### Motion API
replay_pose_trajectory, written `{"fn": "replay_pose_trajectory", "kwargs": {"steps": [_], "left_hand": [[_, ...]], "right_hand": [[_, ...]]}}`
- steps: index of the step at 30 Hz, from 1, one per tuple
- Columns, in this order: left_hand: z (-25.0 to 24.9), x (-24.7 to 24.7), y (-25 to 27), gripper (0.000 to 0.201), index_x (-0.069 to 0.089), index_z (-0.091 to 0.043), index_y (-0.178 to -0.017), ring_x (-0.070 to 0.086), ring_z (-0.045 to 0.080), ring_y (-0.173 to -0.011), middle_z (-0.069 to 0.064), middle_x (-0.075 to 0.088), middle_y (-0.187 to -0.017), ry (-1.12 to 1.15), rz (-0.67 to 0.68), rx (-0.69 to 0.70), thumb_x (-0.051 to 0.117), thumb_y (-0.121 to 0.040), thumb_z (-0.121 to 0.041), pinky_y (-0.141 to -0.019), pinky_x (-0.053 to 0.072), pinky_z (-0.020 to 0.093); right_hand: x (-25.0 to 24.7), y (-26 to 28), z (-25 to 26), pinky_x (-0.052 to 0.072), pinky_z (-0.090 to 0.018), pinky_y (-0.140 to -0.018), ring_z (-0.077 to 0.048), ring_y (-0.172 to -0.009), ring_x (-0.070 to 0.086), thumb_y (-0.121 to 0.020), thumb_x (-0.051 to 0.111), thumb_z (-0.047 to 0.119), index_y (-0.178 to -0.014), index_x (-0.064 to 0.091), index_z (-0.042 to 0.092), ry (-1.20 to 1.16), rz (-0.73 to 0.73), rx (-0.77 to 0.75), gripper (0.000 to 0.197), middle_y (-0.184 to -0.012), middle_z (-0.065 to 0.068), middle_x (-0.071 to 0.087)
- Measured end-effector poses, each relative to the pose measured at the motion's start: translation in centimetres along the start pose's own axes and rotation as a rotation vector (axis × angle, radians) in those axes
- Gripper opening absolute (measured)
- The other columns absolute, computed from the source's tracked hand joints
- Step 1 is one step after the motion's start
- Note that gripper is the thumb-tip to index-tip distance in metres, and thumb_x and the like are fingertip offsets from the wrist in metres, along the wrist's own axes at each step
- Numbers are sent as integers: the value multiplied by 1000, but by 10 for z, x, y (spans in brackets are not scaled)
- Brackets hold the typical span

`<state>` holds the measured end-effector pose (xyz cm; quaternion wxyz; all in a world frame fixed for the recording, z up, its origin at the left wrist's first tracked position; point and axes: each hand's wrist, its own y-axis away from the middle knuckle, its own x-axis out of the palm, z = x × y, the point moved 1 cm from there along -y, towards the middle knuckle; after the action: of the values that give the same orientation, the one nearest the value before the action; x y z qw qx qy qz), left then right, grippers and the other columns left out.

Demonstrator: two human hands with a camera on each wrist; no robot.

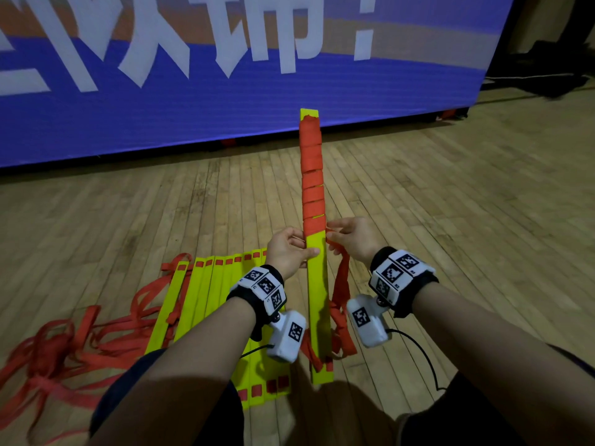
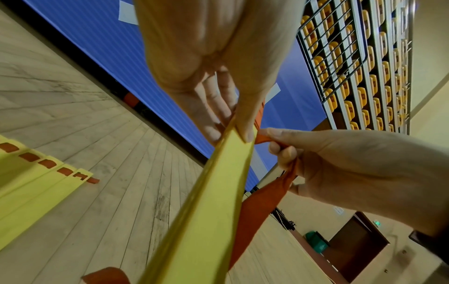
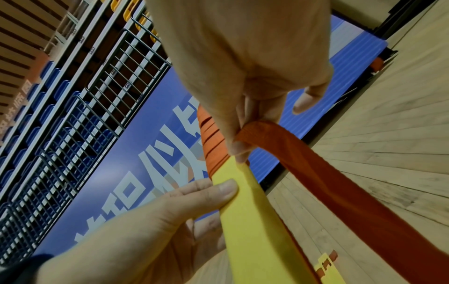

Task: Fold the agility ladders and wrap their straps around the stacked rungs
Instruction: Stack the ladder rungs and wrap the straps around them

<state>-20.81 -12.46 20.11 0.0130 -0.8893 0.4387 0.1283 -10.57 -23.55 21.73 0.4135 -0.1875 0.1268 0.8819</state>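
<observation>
On the floor at left a second ladder (image 1: 206,313) is spread. The stack (image 1: 317,284), its long axis running away from the person, is gripped by the left hand (image 1: 286,252); the strap (image 1: 341,284), just right of it, is pinched by the right hand (image 1: 351,239).

left hand (image 1: 287,252) gripping, right hand (image 1: 349,239) pinching

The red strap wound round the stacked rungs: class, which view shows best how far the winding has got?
The head view: the wound red strap shows along the stacked rungs. The right wrist view shows only some turns; the left wrist view shows almost none.
</observation>
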Motion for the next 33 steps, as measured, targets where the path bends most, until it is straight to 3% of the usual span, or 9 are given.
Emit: {"fn": "replay_pose_trajectory", "kwargs": {"steps": [4, 7, 10, 13, 16, 18, 24, 29, 33], "left_hand": [[-2, 3, 1, 31, 49, -16, -79, 55, 9, -58, -2, 50, -71, 12, 31, 33, 75, -77, 0, -44, 47, 18], [-3, 7, 4, 35, 46, -20, -81, 58, 9, -64, -1, 56, -82, 19, 118, 77, 74, -78, 0, -47, 47, 19], [-3, 8, 7, 34, 43, -18, -90, 67, 8, -67, 10, 67, -92, 97, 246, 77, 71, -82, 0, -51, 49, 20], [-5, 2, 6, 34, 40, -18, -105, 66, 3, -69, 4, 70, -91, 89, 373, 36, 66, -87, -4, -58, 53, 22], [-5, 0, 6, 36, 36, -19, -115, 62, 1, -73, -4, 67, -84, 66, 458, 3, 59, -92, -4, -70, 53, 26], [-4, 0, 7, 33, 36, -19, -113, 59, 6, -82, -1, 66, -90, 78, 459, 8, 57, -93, -3, -77, 49, 25], [0, 5, 9, 29, 38, -26, -104, 60, 16, -93, 10, 65, -103, 291, 495, -25, 52, -95, -2, -90, 43, 34], [-3, 5, 9, 32, 38, -22, -105, 66, 16, -86, 7, 68, -91, 354, 449, -28, 53, -93, 3, -71, 55, 29], [1, 6, 7, 37, 39, -20, -108, 67, 21, -94, 14, 68, -105, 281, 325, -21, 61, -89, 1, -76, 54, 31]], "right_hand": [[0, 1, 0, 51, -37, -68, -17, -54, 57, -88, 65, 10, -106, 68, -1, -30, -6, 13, 22, -67, -13, 65], [0, 2, 0, 53, -38, -70, -18, -56, 60, -80, 74, 28, -95, 73, 6, -10, -26, 25, 27, -72, -16, 71], [1, 4, 0, 55, -35, -70, -16, -61, 67, -72, 78, 44, -92, 73, 13, 43, -62, 36, 36, -73, -8, 73], [-2, 5, 2, 56, -33, -70, -12, -58, 65, -72, 79, 43, -94, 73, 12, 23, -83, 39, 38, -76, -8, 73], [-8, 6, 4, 51, -22, -63, -7, -55, 60, -74, 78, 37, -101, 72, 10, -19, -81, 53, 38, -80, -12, 73], [-9, 6, 5, 49, -19, -61, -6, -54, 58, -75, 78, 34, -106, 70, 10, -52, -67, 50, 41, -84, -13, 73], [-9, 6, 5, 52, -27, -71, -8, -56, 58, -75, 79, 27, -114, 66, 3, -150, -10, 55, 47, -80, -14, 69], [-10, 9, 6, 50, -10, -60, -2, -51, 59, -80, 75, 22, -115, 65, 2, -178, 40, 28, 42, -75, -7, 68], [-12, 11, 7, 52, -13, -64, -6, -51, 60, -82, 73, 17, -110, 65, -1, -185, 61, 39, 34, -69, -6, 67]]}}
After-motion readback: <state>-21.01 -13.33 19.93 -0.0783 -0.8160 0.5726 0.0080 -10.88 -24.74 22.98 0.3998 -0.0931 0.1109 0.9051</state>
